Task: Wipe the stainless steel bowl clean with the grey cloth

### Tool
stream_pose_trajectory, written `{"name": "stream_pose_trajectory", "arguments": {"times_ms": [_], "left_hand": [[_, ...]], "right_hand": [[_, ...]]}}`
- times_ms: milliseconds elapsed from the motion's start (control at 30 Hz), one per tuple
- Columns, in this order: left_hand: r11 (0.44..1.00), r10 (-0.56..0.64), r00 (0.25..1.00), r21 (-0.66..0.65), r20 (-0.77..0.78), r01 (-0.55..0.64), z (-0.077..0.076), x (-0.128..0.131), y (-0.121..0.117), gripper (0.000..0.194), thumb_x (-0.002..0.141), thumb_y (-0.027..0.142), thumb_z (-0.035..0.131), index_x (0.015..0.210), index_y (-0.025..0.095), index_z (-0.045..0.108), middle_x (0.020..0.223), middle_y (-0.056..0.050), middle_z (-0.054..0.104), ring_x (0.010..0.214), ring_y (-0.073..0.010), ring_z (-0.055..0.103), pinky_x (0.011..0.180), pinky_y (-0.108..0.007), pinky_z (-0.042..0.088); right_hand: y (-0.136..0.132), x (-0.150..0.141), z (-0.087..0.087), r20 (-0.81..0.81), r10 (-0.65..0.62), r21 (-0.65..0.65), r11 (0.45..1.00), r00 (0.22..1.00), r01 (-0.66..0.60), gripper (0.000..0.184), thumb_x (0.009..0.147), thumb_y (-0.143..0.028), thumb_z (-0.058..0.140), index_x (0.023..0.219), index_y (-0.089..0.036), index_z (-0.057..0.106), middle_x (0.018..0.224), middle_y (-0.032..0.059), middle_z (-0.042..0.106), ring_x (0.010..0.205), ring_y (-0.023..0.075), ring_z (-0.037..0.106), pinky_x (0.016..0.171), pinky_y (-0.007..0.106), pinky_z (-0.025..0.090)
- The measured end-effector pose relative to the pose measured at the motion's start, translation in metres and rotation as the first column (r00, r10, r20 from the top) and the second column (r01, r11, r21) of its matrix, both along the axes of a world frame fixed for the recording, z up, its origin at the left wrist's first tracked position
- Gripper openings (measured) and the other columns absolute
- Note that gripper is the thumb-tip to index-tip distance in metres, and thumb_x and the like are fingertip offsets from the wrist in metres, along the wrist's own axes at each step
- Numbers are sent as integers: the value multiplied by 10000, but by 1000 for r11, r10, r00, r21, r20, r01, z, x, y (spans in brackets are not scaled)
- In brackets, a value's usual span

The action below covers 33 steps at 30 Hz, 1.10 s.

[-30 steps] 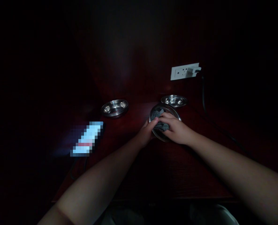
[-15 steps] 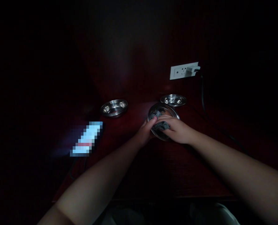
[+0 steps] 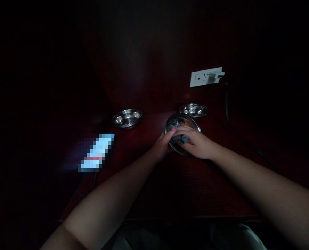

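Observation:
A shiny metal bowl (image 3: 192, 124) is tilted toward me above the table. My left hand (image 3: 163, 146) grips its left rim, thumb over the edge and the other fingers hidden beneath. Inside the bowl, my right hand (image 3: 197, 143) presses a grey patterned cloth (image 3: 180, 139) against the metal; its fingers are closed over the cloth and partly cover it. Just behind stands another metal bowl (image 3: 193, 110). Farther left sits a stack of similar metal bowls (image 3: 127, 118).
The dark red table (image 3: 144, 194) ends at a front edge near my lap. On the left lies a lit, pixelated phone-like device (image 3: 98, 152) with a cable below it. A white wall socket (image 3: 205, 77) holds a plug, whose black cable (image 3: 227, 107) runs down the right side.
My right hand has shifted slightly within the bowl, and the cloth is more bunched under its fingers, baring more metal at the upper right. The left hand keeps its grip on the rim.

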State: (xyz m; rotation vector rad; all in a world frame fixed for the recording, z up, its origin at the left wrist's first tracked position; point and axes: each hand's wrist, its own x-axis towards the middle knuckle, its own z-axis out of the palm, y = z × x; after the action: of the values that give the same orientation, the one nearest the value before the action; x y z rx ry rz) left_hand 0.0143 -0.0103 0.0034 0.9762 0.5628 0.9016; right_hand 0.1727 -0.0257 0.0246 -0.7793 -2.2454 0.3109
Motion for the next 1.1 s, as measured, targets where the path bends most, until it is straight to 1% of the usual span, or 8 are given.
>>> {"name": "stream_pose_trajectory", "arguments": {"times_ms": [267,400,500,633,800,900,1000,1100], "left_hand": [[1000,5,1000,15,-15,-5,-1,0,1,574,833,523,605,1311,209,552,1245,-129,651,1155,-326,605,899,-449,520],[1000,0,1000,13,-16,0,-2,0,1,576,829,530,606,1302,206,558,1218,-125,665,1123,-320,622,887,-445,522],[1000,-7,1000,13,-18,7,-2,0,1,576,825,531,612,1289,195,563,1204,-126,670,1100,-312,633,858,-418,528],[1000,10,1000,18,-21,-9,-1,-1,0,586,821,520,626,1303,196,546,1217,-127,662,1086,-292,637,830,-375,529],[1000,-3,1000,26,6,3,-3,-1,2,609,801,520,650,1298,182,546,1215,-133,661,1087,-293,636,835,-369,524],[1000,-6,1000,27,5,6,-4,-1,2,612,804,522,644,1306,186,544,1227,-137,657,1099,-300,631,832,-378,528],[1000,-2,1000,21,1,2,-4,-1,2,609,809,525,636,1315,199,542,1230,-133,658,1112,-312,625,854,-416,527],[1000,-19,1000,24,2,18,-3,-2,2,589,815,531,626,1295,196,564,1226,-130,662,1136,-322,614,902,-451,511]], "right_hand": [[1,1,-2,-8,10,14,1000,1000,-10,222,833,-121,503,968,-181,670,1017,91,659,1002,242,589,946,471,447],[1,0,-1,-6,12,2,1000,1000,-12,219,828,-110,500,955,-181,664,988,82,651,978,233,586,927,451,449],[0,0,0,-7,3,13,1000,1000,-3,215,821,-100,498,950,-173,655,971,85,638,953,229,575,906,442,447],[-1,-2,-1,-4,-40,32,999,999,40,232,815,-90,487,961,-165,650,947,90,617,916,229,554,850,429,457],[1,-1,-3,-6,-46,46,998,999,47,237,815,-90,480,961,-155,654,939,93,618,933,234,555,868,436,460],[1,-1,-3,-5,-22,27,999,1000,22,241,840,-108,477,991,-156,658,991,101,639,981,236,573,908,441,457],[2,1,-1,-16,34,11,999,999,-34,241,867,-130,472,1011,-169,661,1050,99,665,1041,236,591,964,451,443],[2,2,0,-24,71,-24,997,997,-71,202,875,-141,479,947,-170,665,975,86,692,999,231,614,954,453,455]]}}
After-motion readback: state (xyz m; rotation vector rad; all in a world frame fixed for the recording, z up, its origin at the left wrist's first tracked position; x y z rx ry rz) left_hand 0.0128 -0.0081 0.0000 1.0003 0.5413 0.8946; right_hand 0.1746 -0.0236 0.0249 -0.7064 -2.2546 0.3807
